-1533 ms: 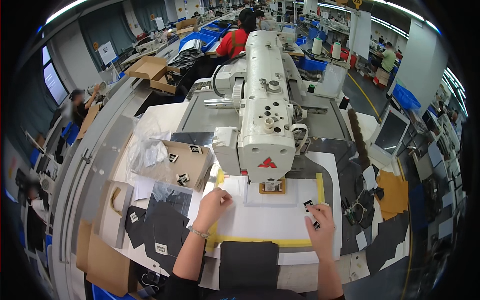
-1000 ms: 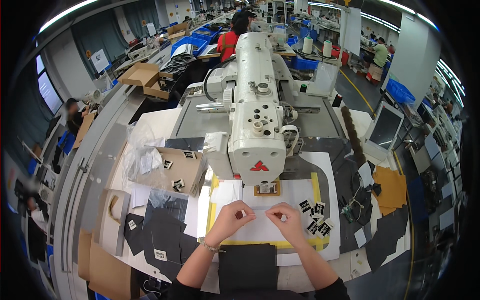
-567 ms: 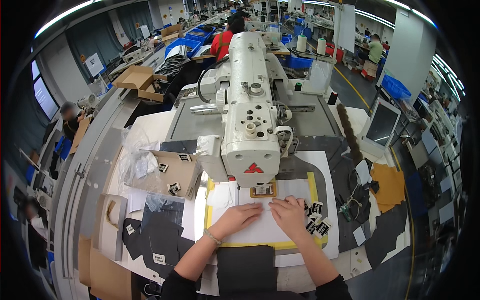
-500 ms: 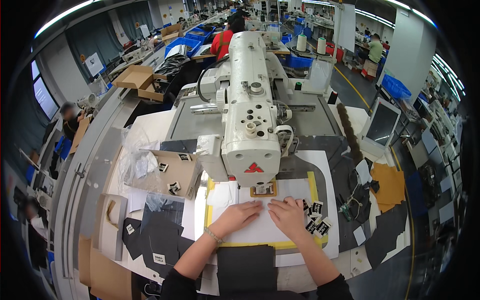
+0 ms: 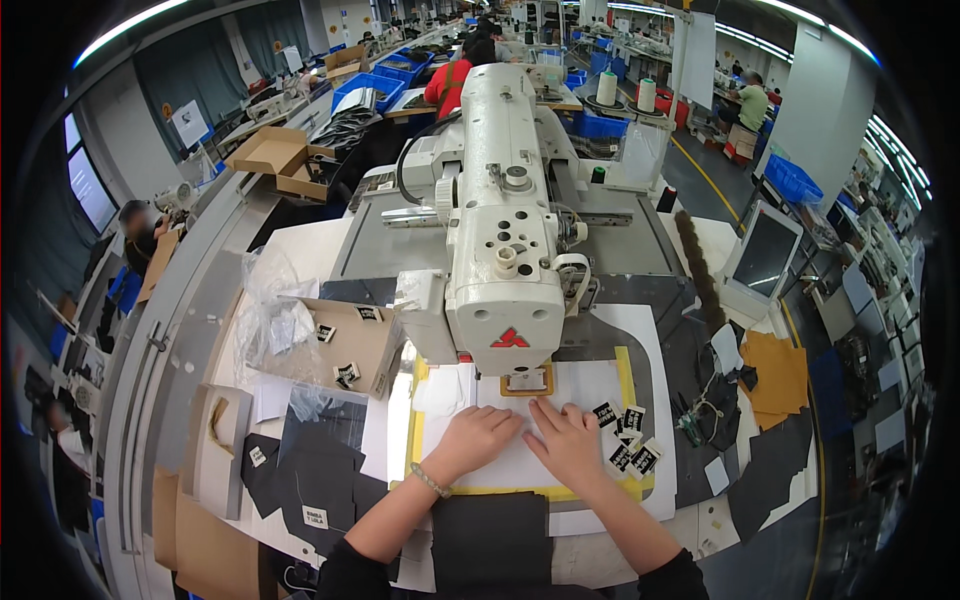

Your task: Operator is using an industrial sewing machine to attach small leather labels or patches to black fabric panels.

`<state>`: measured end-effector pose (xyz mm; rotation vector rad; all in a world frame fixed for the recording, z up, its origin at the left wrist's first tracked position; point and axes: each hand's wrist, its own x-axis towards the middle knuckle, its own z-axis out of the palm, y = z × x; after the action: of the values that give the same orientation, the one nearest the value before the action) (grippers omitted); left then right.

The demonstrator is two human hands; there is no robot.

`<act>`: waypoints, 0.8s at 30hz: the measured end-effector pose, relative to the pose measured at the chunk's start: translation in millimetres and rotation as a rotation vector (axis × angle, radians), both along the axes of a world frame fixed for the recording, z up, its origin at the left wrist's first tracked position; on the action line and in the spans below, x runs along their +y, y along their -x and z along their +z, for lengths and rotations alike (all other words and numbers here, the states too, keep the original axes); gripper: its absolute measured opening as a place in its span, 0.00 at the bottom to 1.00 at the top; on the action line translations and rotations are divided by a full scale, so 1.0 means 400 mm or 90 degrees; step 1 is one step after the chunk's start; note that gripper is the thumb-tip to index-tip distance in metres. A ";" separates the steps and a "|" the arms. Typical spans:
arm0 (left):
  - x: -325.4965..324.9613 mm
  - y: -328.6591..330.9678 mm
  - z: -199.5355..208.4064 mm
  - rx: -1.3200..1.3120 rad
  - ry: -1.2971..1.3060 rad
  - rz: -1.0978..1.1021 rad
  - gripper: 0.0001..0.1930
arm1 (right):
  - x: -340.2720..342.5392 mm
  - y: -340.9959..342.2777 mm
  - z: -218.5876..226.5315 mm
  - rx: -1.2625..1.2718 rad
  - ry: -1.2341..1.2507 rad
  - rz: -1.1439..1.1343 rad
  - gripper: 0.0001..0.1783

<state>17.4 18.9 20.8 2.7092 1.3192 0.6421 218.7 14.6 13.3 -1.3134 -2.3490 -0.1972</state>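
Note:
My left hand (image 5: pixel 480 441) rests on the white sheet (image 5: pixel 455 470) edged with yellow tape, its fingers bent and nothing visible in them. Beside it, my right hand (image 5: pixel 566 442) lies open on the same sheet, fingers apart, with the foremost fingertips just below the small tan clamp frame (image 5: pixel 526 391). That frame sits under the head of a white sewing machine (image 5: pixel 503 300) and has a pale label-like piece inside it. Several black-and-white labels (image 5: pixel 634 418) lie loosely piled to the right of my right hand. Whatever is under my palms is hidden.
A dark fabric panel (image 5: pixel 491 545) lies at the near edge. To the left stand a cardboard box (image 5: pixel 385 375) with labels and plastic wrap (image 5: pixel 275 320), near dark fabric pieces (image 5: pixel 318 470). On the right are a control screen (image 5: pixel 765 250) and mustard fabric (image 5: pixel 774 375).
My left hand has drawn back slightly from the clamp frame, its fingers more bent. The right hand has shifted a little left, and its fingers have spread, pointing toward the frame.

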 end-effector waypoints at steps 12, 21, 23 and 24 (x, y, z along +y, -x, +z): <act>0.031 -0.070 0.015 -0.006 -0.091 0.054 0.29 | 0.003 0.033 -0.035 -0.015 0.053 -0.054 0.27; 0.055 -0.075 -0.006 0.026 -0.044 0.072 0.27 | -0.005 0.044 -0.019 -0.004 0.087 -0.074 0.23; 0.057 -0.076 -0.008 0.026 -0.042 0.071 0.27 | -0.004 0.044 -0.023 0.002 0.079 -0.075 0.22; 0.057 -0.076 -0.008 0.026 -0.042 0.071 0.27 | -0.004 0.043 -0.025 0.001 0.070 -0.073 0.22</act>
<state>47.9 41.7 17.6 2.7287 1.4942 0.6540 201.5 13.1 3.2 -1.5021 -2.3131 -0.1017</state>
